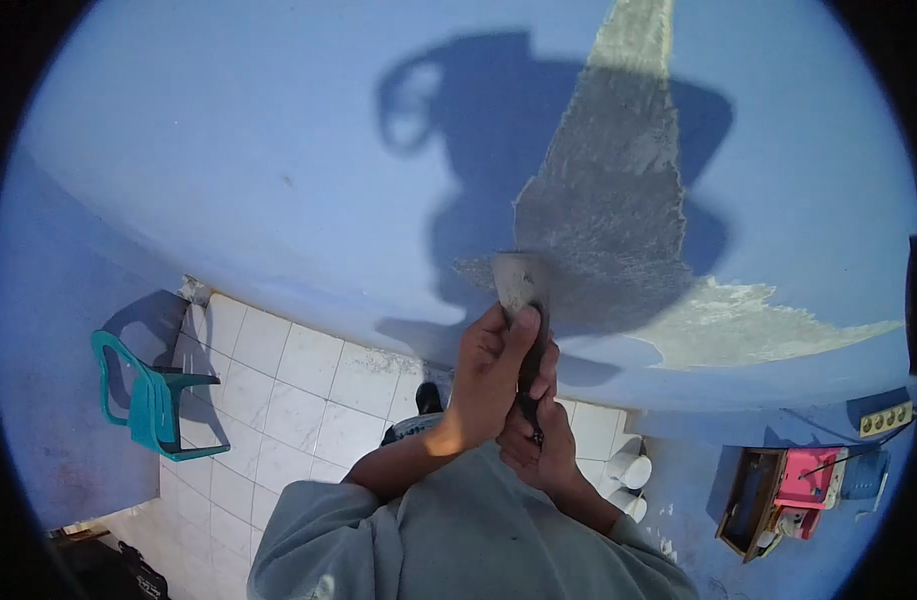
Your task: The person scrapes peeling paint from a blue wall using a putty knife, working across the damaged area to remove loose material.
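A paint scraper (520, 282) with a broad metal blade and a dark handle points up at the blue wall (279, 180). Its blade edge overlaps the lower left border of a bare grey patch (609, 190), where the paint is off and the outline ragged. My left hand (486, 372) is closed round the upper handle, thumb laid along the base of the blade. Lower down, my right hand (541, 440) grips the handle's end. Fingers hide much of the handle.
A teal plastic chair (154, 400) stands on white floor tiles (269, 415) at left. White buckets (631, 470) sit at right, near a wooden cabinet (751, 500), a pink container (807, 477) and a power strip (887, 419). A dark bag (144, 572) lies lower left.
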### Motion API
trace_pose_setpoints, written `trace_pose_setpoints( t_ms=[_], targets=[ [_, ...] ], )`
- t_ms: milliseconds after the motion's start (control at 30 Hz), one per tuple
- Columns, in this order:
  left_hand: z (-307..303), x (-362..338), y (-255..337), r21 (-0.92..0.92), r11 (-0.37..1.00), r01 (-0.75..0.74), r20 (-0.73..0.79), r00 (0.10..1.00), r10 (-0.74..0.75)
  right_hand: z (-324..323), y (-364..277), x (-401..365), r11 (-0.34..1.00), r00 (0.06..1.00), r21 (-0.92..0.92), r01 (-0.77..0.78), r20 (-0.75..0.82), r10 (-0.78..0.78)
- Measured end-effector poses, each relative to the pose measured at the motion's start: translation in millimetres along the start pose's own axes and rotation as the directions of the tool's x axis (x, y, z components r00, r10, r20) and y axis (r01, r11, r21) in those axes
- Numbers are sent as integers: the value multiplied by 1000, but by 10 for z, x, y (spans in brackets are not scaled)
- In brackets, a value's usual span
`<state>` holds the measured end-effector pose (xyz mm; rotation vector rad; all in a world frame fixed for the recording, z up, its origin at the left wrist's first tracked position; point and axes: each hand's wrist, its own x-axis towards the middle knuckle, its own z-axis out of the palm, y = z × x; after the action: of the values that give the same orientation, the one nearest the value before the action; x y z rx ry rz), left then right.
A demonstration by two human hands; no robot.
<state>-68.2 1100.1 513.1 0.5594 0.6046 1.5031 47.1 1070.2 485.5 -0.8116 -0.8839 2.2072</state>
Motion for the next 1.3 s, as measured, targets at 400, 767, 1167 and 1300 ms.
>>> trace_pose_setpoints(
  t_ms=[400, 767, 1167, 1300],
  targets=[
    [42, -23, -46, 43, 989, 143, -134, 982, -136, -35, 95, -107, 843, 978, -529, 99, -106, -181],
    [63, -214, -207, 57, 998, 13, 9, 1000, -14, -170, 212, -280, 995, 989, -42, 96, -105, -100],
    [-88, -76, 126, 205, 979, 4, -27, 1000, 1, 86, 301, 24, 986, 999, 165, -14, 39, 8],
    [-241, -77, 188, -2, 998, -58, -65, 996, 58, 197, 225, 67, 987, 995, 132, -97, 30, 93]
  ],
)
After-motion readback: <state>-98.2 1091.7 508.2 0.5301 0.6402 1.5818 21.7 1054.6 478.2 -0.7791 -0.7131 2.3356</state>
